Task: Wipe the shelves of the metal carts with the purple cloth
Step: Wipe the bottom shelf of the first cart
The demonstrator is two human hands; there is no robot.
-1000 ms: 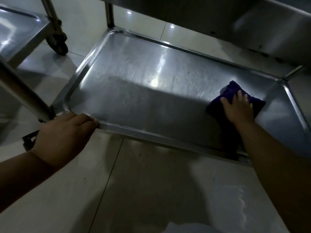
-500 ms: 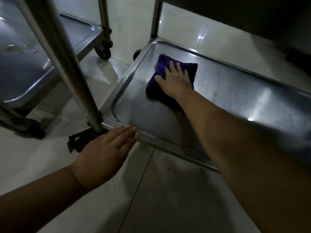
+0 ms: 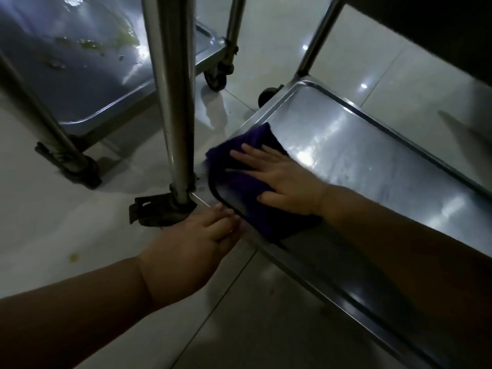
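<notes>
- We press our right hand (image 3: 286,182) flat on the folded purple cloth (image 3: 247,182), fingers straight and spread, nothing gripped; the palm and fingers bear down on the fabric.
- The purple cloth lies in the near left corner of the low, rimmed stainless-steel shelf (image 3: 372,166) of the cart in front of us. Its left edge laps over the raised rim at that corner, and its near part sits in shadow under our forearm.
- We rest our left hand (image 3: 191,251) on the outer rim of the same shelf, just beside the corner. The fingers are curled over the rim's edge, touching the metal; a ring shows on one finger. We cannot tell how firmly the fingers grip it.
- A round, upright steel post (image 3: 174,102) rises from that corner, directly beyond our left hand, with a dark caster bracket (image 3: 159,211) at its foot on the floor.
- The shelf surface to the right of the cloth shows streaked reflections of ceiling lights.
- A second steel cart shelf (image 3: 80,62) stands to the left, apart from the first, with greenish smears and droplets on its surface; its black caster wheel (image 3: 217,77) rests on the pale tiled floor (image 3: 53,235).
- A small yellowish speck (image 3: 73,258) lies on the floor near our left forearm.
</notes>
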